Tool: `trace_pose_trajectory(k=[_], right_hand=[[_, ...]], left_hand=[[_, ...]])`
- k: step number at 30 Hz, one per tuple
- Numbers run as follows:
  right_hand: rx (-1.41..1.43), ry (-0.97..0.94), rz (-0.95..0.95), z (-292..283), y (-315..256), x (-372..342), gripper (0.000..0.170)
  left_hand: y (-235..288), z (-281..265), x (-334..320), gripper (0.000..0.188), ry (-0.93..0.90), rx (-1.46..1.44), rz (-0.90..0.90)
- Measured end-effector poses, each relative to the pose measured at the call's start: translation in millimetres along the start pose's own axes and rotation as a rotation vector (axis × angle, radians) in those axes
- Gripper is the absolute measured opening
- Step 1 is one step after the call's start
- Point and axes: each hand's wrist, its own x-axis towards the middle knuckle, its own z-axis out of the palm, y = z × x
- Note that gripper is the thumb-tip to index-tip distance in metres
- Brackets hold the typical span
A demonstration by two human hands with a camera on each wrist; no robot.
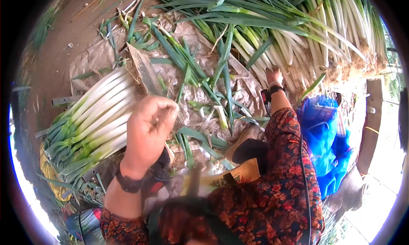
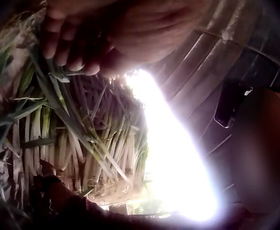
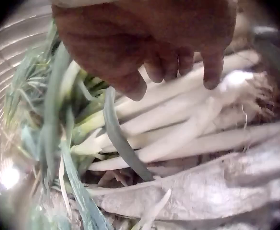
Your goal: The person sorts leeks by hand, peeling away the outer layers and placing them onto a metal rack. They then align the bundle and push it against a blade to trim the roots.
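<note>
My right hand [image 1: 274, 76] reaches to the near edge of a big pile of untrimmed green onions [image 1: 294, 45] with long white stalks and brown roots. In the right wrist view, its fingers [image 3: 212, 72] point down over the white stalks [image 3: 178, 115], thumb apart from them. My left hand [image 1: 149, 130] is raised in front of my body, fingers loosely bent with nothing in them. Left of it lies a row of cleaned green onions [image 1: 102, 108], white ends toward the hand and green leaves toward the lower left.
A crumpled plastic sheet [image 1: 196, 36] strewn with loose green leaves [image 1: 183, 57] covers the ground. A flat board [image 1: 145, 70] stands by the white ends of the cleaned row. A blue plastic bag [image 1: 321, 138] is at my right, and a yellow packet [image 1: 238, 174] near my lap.
</note>
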Motion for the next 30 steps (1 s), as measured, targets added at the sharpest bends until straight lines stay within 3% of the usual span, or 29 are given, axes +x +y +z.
trace_pose_trajectory(k=[1,4,8,11,14,15,16,19,20,21,24,27,30], right_hand=[[-0.103,0.091,-0.033,9.4,0.4,-5.7,0.074],[-0.419,-0.056,-0.096,18.4,-7.4,-2.8,0.075],[-0.42,-0.2,-0.113,4.3,-27.0,-4.3,0.071],[-0.485,-0.371,-0.212,4.5,-43.3,-15.9,0.068],[-0.252,-0.58,-0.275,1.2,-62.5,-57.8,0.07],[-0.124,-0.71,-0.276,23.6,-52.6,-57.9,0.065],[0.216,-0.923,-0.104,-2.1,-78.3,-102.3,0.056],[0.75,-1.107,0.068,35.8,-79.1,-147.4,0.036],[0.903,-1.14,0.277,-11.1,-117.2,-191.0,0.028],[0.924,-1.197,0.272,-18.7,-124.6,-204.2,0.028],[0.966,-1.3,0.232,-47.4,-139.1,-239.4,0.025],[0.986,-1.273,0.168,-121.7,-163.9,-305.7,0.022],[1.028,-1.445,0.101,-181.5,-162.8,-354.7,0.04]], left_hand=[[-0.9,0.4,-0.4,0.008,-0.01,0.011,0.015],[-2.6,2.7,-1.8,0.008,-0.048,-0.01,0.043],[0.9,2.1,2.5,0.007,-0.083,0.074,0.044],[-4.0,8.6,3.1,0.011,-0.015,-0.016,0.073],[-1.9,8.0,5.8,0.011,0.058,0.089,0.169],[-6.6,9.2,7.2,0.011,0.105,0.139,0.238],[-9.3,9.6,7.3,0.01,0.13,0.137,0.206],[-18.1,9.6,9.9,0.013,0.192,0.109,0.255],[-23.5,8.6,10.1,0.015,0.198,0.085,0.253],[-25.2,6.4,11.7,0.016,0.215,0.136,0.26],[-30.0,3.3,16.6,0.018,0.088,-0.241,-0.143],[-46.3,11.6,20.8,0.026,-0.016,-0.608,-0.371],[-41.6,21.7,15.2,0.037,-0.185,-0.702,-0.57]])
